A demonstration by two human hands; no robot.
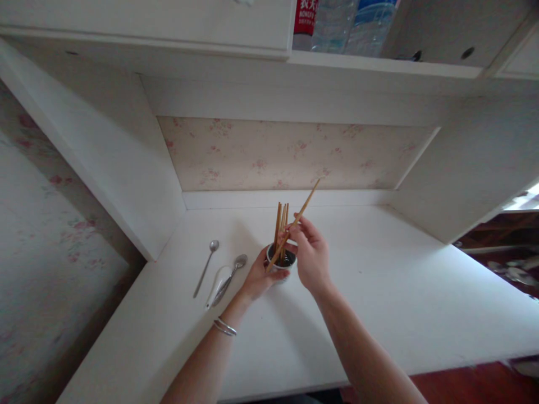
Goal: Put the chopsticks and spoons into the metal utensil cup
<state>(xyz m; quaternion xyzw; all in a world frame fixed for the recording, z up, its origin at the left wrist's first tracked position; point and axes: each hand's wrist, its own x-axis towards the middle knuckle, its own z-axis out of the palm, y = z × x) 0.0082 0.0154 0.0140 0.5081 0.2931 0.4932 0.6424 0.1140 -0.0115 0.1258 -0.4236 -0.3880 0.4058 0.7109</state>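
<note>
A white-rimmed cup with a dark inside stands on the white counter, and several wooden chopsticks rise from it. My left hand is wrapped round the cup's left and near side. In my right hand a single chopstick is pinched, slanting up to the right. Its lower end crosses the cup's near rim, close to my left thumb. Left of the cup lie a long-handled metal spoon, a white spoon and another metal spoon, which partly overlaps the white one.
The white counter sits in a niche between a left side panel and a right side panel. Overhead, a cabinet shelf holds clear plastic bottles. Flowered wallpaper covers the back.
</note>
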